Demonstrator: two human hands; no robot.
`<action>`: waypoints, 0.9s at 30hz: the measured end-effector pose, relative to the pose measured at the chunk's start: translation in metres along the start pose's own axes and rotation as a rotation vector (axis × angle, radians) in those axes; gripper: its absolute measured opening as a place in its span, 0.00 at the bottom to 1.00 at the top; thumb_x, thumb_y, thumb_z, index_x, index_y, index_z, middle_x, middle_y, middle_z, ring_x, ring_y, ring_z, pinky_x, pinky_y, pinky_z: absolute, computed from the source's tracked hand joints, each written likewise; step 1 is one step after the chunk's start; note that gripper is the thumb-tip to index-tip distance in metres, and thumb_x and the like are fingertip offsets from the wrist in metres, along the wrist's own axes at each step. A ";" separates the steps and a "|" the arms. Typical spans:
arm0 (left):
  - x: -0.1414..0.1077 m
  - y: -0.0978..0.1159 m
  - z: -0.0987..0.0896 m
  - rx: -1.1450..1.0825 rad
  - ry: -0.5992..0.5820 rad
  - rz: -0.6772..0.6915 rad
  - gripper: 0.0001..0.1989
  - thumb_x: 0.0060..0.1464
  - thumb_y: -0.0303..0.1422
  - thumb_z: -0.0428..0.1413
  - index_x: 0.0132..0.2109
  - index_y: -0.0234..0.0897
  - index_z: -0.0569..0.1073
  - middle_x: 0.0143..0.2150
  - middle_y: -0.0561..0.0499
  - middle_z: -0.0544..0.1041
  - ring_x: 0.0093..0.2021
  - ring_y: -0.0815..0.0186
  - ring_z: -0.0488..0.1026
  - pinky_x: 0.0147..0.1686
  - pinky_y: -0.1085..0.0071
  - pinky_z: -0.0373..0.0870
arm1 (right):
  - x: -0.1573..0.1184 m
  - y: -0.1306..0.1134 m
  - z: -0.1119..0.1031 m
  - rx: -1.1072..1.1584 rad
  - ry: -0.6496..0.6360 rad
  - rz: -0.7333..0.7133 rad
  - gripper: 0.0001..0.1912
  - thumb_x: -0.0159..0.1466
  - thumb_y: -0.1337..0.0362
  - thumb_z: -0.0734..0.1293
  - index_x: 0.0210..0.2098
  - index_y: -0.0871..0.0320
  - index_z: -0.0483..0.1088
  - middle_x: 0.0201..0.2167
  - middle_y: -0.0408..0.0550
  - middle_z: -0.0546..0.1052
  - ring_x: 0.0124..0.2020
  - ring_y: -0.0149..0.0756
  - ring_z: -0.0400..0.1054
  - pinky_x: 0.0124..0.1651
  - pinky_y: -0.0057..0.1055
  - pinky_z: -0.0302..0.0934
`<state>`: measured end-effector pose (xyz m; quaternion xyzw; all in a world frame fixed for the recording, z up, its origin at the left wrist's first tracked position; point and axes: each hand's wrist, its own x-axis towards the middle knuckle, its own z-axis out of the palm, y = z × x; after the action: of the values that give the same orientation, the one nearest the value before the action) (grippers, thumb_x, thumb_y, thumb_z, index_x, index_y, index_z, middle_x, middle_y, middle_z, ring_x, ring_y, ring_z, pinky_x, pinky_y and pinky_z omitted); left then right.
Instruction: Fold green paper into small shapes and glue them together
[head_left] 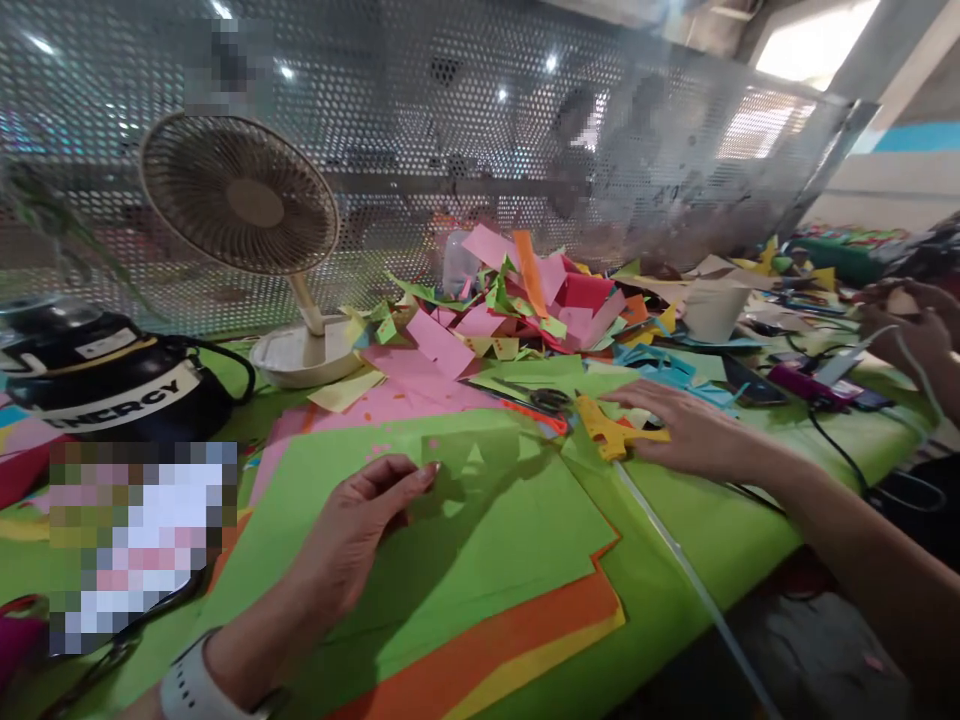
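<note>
My left hand [356, 530] is closed, with thumb and forefinger pinching a green paper cutout [487, 445] that has small triangular holes. This piece is over a stack of green paper sheets [322, 560], and its edges blend into the green below. Beside a yellow glue gun [600, 428], my right hand [667, 420] has its fingers stretched along the far side of it; the fingers do not wrap round its handle. A long translucent glue stick [675, 550] runs from the gun's rear past the table edge. Scissors [540, 397] with dark blades lie left of the gun.
Colourful paper scraps [517, 300] are heaped at the back against a perforated metal screen [420, 130]. At left stand a small fan [255, 200] and a black jug [127, 380]. A power bank [814, 385] with cables lies at right, near another person's hand [911, 330].
</note>
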<state>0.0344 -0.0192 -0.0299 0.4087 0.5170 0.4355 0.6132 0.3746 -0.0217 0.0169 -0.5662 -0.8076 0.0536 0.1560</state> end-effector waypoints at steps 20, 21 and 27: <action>-0.002 -0.004 0.001 -0.088 0.007 -0.011 0.15 0.40 0.36 0.69 0.30 0.37 0.71 0.25 0.57 0.75 0.27 0.73 0.72 0.20 0.83 0.61 | -0.009 0.044 0.039 -0.215 0.402 0.057 0.21 0.53 0.64 0.62 0.46 0.58 0.73 0.42 0.55 0.69 0.44 0.48 0.67 0.45 0.42 0.64; -0.002 -0.005 0.000 -0.089 0.001 -0.007 0.14 0.40 0.36 0.68 0.30 0.37 0.71 0.25 0.57 0.75 0.27 0.73 0.72 0.20 0.83 0.62 | -0.008 0.043 0.038 -0.234 0.380 0.048 0.20 0.53 0.65 0.62 0.45 0.58 0.73 0.43 0.55 0.69 0.45 0.49 0.67 0.46 0.43 0.64; -0.002 -0.004 -0.001 -0.153 0.018 -0.009 0.15 0.39 0.35 0.69 0.30 0.37 0.72 0.25 0.57 0.76 0.26 0.74 0.72 0.20 0.84 0.62 | -0.004 0.038 0.040 -0.180 0.318 0.063 0.20 0.49 0.67 0.62 0.43 0.57 0.69 0.44 0.54 0.72 0.43 0.48 0.69 0.42 0.41 0.64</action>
<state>0.0342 -0.0218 -0.0333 0.3545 0.4894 0.4747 0.6399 0.3979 -0.0082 -0.0315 -0.6042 -0.7562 -0.1043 0.2285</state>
